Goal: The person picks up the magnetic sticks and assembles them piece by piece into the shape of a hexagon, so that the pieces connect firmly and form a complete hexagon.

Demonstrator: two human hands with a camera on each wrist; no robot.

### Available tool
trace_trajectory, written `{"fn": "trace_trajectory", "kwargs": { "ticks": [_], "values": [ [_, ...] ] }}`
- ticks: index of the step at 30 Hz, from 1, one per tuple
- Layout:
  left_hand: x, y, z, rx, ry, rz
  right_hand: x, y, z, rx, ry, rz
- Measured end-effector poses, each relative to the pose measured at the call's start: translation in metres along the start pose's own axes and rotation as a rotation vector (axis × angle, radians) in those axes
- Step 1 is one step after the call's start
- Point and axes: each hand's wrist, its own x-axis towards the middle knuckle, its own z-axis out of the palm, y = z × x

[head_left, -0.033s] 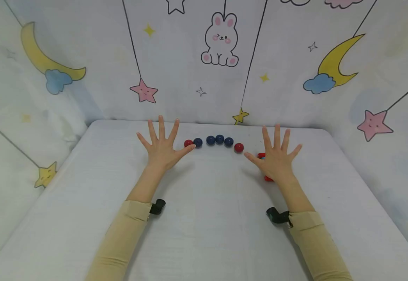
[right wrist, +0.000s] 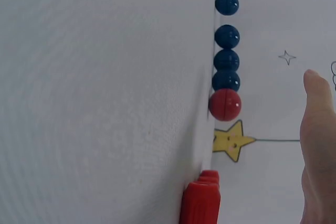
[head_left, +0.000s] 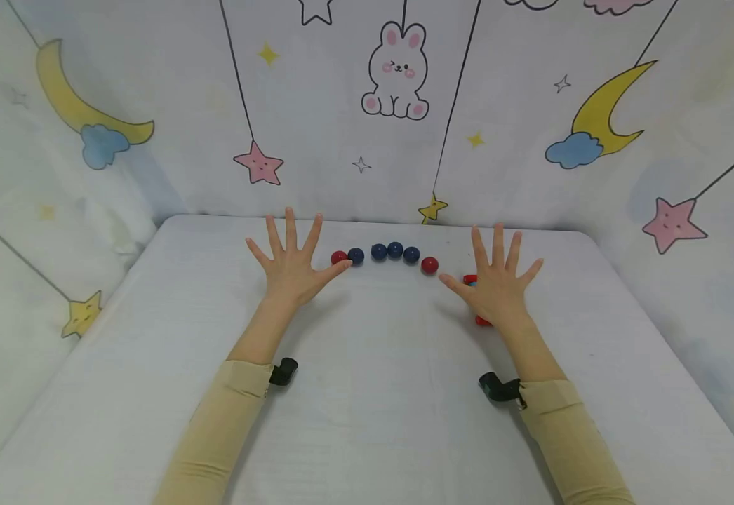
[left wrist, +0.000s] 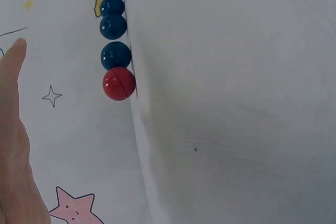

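My left hand (head_left: pixel 291 275) is held over the far left of the table, fingers spread wide and holding nothing. Its thumb tip overlaps a blue ball (head_left: pixel 356 256) in the head view, beside a red ball (left wrist: pixel 119 83). Over the far right, my right hand (head_left: pixel 498 287) spreads its fingers the same way, also with nothing in it. Another red ball (head_left: pixel 429 265) lies just past that thumb. Between the hands, several more blue balls (head_left: pixel 395 250) sit in a curved row. A red object (right wrist: pixel 200 203) is partly hidden beneath the right hand in the head view; its kind is unclear.
The white-covered table (head_left: pixel 367 393) ends at the back against a printed cloth backdrop (head_left: pixel 329 91) with moons, stars and a rabbit. Black wrist mounts (head_left: pixel 499 388) stick out inward from both sleeves.
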Motion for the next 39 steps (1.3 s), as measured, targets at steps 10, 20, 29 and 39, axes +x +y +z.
{"fn": "trace_trajectory", "kwargs": {
  "ticks": [10,20,29,39],
  "values": [
    [0.0,-0.002,0.004,-0.004,-0.024,0.0,0.0,0.001,0.0,0.009,-0.015,0.003],
    [-0.001,-0.002,0.005,-0.023,-0.041,0.012,-0.001,0.003,0.0,0.058,-0.046,0.006],
    [0.001,-0.001,0.005,-0.114,-0.038,0.099,0.002,0.011,0.001,0.242,-0.061,0.012],
    [0.003,-0.006,0.005,-0.389,-0.005,0.153,0.007,0.033,-0.004,0.455,-0.113,0.005]
  ]
}}
